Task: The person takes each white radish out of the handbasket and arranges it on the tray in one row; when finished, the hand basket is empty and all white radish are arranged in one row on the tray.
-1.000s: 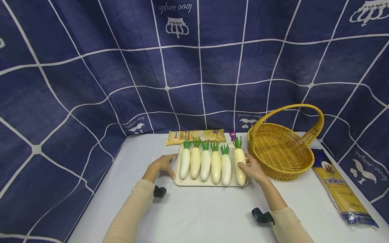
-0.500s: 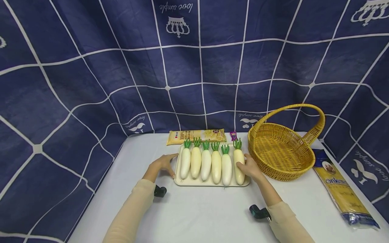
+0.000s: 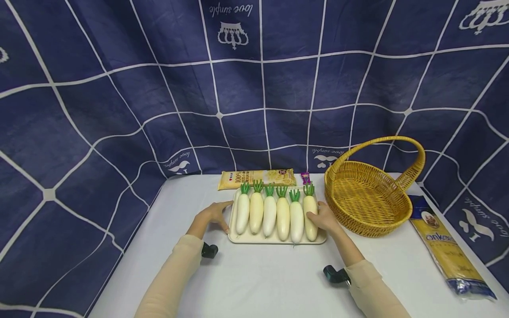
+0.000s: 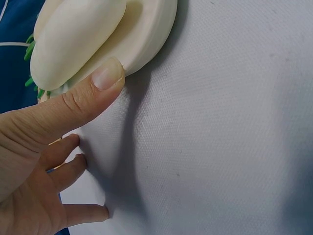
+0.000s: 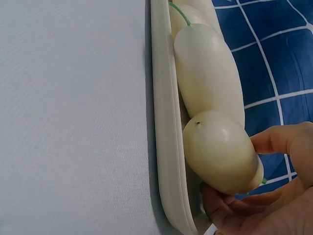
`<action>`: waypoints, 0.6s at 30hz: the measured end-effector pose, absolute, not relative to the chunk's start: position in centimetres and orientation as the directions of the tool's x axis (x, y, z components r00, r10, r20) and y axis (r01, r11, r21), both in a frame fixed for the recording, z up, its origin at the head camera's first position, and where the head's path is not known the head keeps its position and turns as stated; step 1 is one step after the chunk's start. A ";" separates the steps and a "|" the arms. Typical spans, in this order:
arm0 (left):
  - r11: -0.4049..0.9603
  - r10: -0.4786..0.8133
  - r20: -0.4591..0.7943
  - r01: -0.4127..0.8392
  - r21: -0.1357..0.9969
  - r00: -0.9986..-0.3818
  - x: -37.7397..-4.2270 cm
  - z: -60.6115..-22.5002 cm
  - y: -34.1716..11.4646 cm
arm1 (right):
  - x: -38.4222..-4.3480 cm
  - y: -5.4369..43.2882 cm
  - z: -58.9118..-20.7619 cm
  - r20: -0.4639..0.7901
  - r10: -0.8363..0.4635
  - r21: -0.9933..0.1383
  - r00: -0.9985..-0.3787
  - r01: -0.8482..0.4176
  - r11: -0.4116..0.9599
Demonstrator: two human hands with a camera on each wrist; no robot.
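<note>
Several white radishes (image 3: 269,216) with green tops lie side by side in a cream tray (image 3: 254,241) in the head view. My right hand (image 3: 327,218) grips the rightmost radish (image 3: 310,216), thumb on one side and fingers on the other. In the right wrist view this held radish (image 5: 220,152) sits inside the tray wall, against the neighbouring radish (image 5: 208,73). At the tray's left end is my left hand (image 3: 212,216), its fingers spread. The left wrist view shows its thumb (image 4: 93,93) at the tray rim (image 4: 156,39), with the other fingers reaching down to the cloth.
A wicker basket (image 3: 367,198) with a tall handle stands right of the tray. A yellow noodle packet (image 3: 256,177) and a small purple wrapped sweet (image 3: 305,178) lie behind it. Along the table's right side lies a long pasta bag (image 3: 449,243). Blue checked cloth (image 3: 254,88) hangs behind.
My right hand has shifted the held radish leftwards, closing the gap to its neighbour in the row. The left hand has stayed at the tray's left end.
</note>
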State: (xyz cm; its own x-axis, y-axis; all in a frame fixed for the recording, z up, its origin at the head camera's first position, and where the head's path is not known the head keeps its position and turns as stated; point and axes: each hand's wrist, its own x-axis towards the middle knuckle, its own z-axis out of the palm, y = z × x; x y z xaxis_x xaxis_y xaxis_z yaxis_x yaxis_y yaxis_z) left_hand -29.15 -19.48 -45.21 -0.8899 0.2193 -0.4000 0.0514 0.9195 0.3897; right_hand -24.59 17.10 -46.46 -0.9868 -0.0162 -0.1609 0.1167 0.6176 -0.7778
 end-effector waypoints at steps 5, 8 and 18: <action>0.917 0.222 -0.398 0.051 0.396 -0.890 -29.2 -45.3 -19.5 | -24.7 16.9 -46.5 -0.155 -0.005 -0.750 -0.988 0.114 0.651; 0.916 0.224 -0.396 0.053 0.398 -0.891 -29.1 -45.3 -19.4 | -24.8 16.8 -46.7 -0.154 0.005 -0.743 -0.988 0.119 0.659; 0.921 0.211 -0.402 0.044 0.386 -0.891 -29.1 -45.3 -19.4 | -24.6 16.5 -47.3 -0.133 0.014 -0.672 -0.991 0.101 0.733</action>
State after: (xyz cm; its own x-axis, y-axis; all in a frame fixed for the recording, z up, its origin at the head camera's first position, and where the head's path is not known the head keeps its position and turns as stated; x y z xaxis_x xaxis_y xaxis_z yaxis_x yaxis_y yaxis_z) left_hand -29.09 -19.43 -45.28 -0.8912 0.2106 -0.4018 0.0436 0.9214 0.3862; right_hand -24.63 16.51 -47.31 -0.9910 0.0139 -0.1333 0.1007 0.7333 -0.6725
